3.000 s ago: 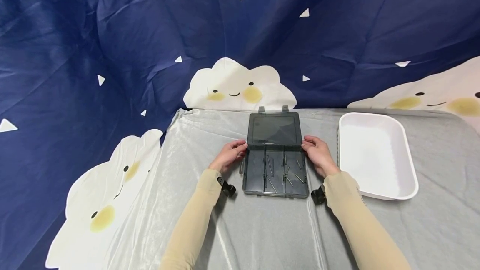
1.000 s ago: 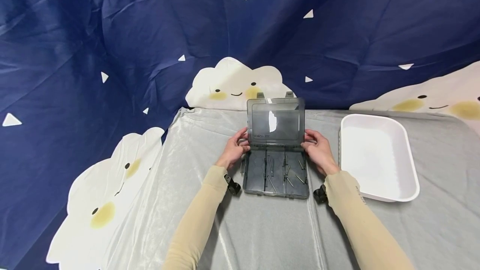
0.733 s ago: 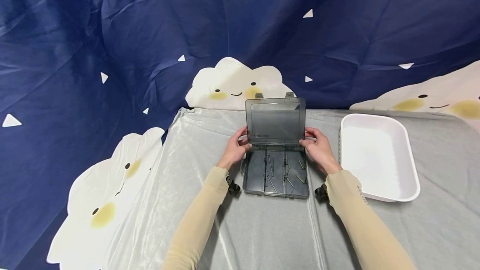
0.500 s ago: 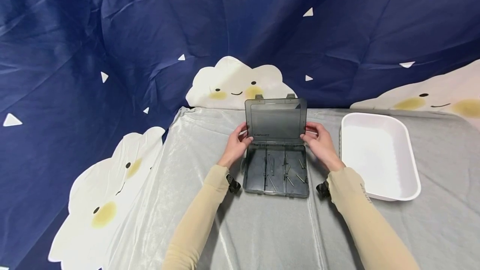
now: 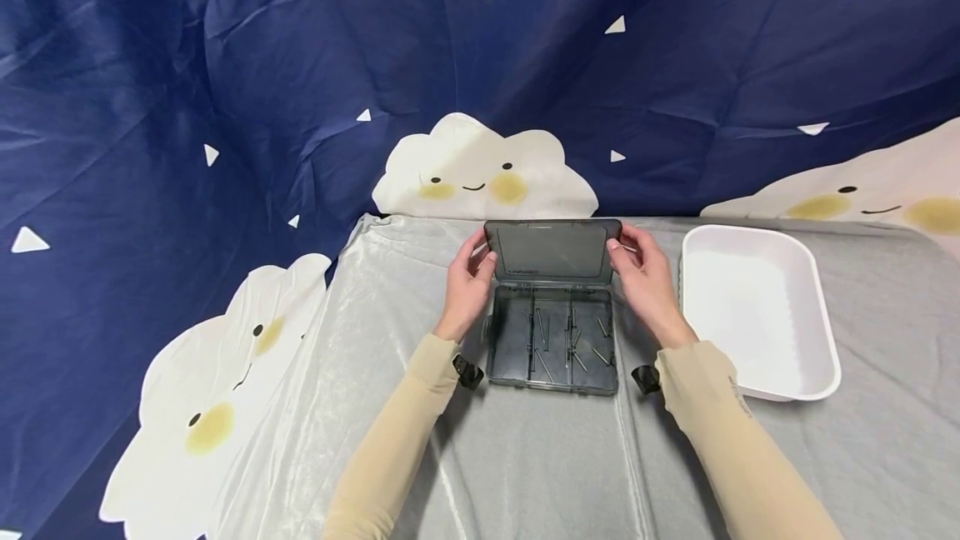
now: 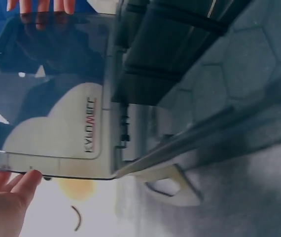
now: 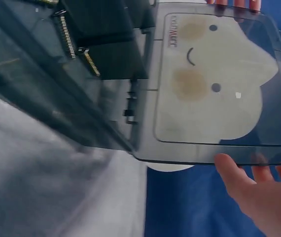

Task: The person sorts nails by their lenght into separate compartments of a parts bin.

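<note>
while the left hand (image 5: 467, 290) and right hand (image 5: 647, 283) are pinching its smoky see-through lid (image 5: 552, 252), the box (image 5: 551, 342) is sitting between them, its small metal contents blurring.

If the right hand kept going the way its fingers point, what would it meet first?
The right hand already touches the smoky transparent plastic lid at its right edge; going further, it would probably meet the left hand across the lid.

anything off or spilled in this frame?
Nothing stands out. Both hands, left and right, hold the smoky lid half raised over the box; the nails lie loose inside it. The white tray sits square.
</note>
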A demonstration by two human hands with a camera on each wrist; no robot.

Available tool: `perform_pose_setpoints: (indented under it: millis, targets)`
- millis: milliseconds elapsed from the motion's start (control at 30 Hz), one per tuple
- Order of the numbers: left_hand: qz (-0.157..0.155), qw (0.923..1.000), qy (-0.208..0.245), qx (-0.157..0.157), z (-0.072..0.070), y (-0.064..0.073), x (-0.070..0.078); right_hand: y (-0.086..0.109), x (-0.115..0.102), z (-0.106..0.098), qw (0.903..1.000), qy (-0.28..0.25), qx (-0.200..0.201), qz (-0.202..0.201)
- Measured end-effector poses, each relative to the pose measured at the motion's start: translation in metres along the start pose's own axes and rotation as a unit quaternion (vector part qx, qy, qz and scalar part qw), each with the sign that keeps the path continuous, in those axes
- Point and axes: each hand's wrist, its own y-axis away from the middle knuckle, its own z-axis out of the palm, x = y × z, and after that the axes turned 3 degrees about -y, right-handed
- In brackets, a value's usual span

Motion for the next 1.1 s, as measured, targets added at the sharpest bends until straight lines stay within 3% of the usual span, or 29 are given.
perform_pose_setpoints:
  millis: [133, 333, 400, 633, 733, 833, 1000, 1100]
  targets:
    - [0.034, 0.9994, -0.001, 0.002, -0.003, 0.004, 0.008, 0.005, -0.007, -0.001, 0.9985, 0.047, -0.006, -0.029]
    - [0.101, 0.9935, -0.047, -0.022, -0.009, 0.011, 0.016, 0.016, -0.014, -0.003, 0.9876, 0.123, -0.021, -0.095]
    - [0.118, 0.9906, -0.062, -0.031, -0.011, 0.013, 0.016, 0.019, -0.015, -0.004, 0.9799, 0.154, -0.025, -0.125]
    - [0.158, 0.9787, -0.116, -0.060, -0.020, 0.015, -0.010, 0.032, -0.014, -0.008, 0.9420, 0.243, -0.047, -0.226]
    - [0.187, 0.9671, -0.150, -0.086, -0.025, 0.020, -0.012, 0.037, -0.014, -0.010, 0.9267, 0.264, -0.081, -0.255]
    - [0.217, 0.9507, -0.188, -0.117, -0.031, 0.026, -0.012, 0.042, -0.015, -0.013, 0.9121, 0.277, -0.125, -0.275]
    - [0.253, 0.9251, -0.231, -0.163, -0.040, 0.034, -0.010, 0.051, -0.019, -0.018, 0.8915, 0.299, -0.188, -0.283]
    - [0.270, 0.9142, -0.231, -0.196, -0.042, 0.038, -0.009, 0.056, -0.021, -0.020, 0.8810, 0.316, -0.215, -0.279]
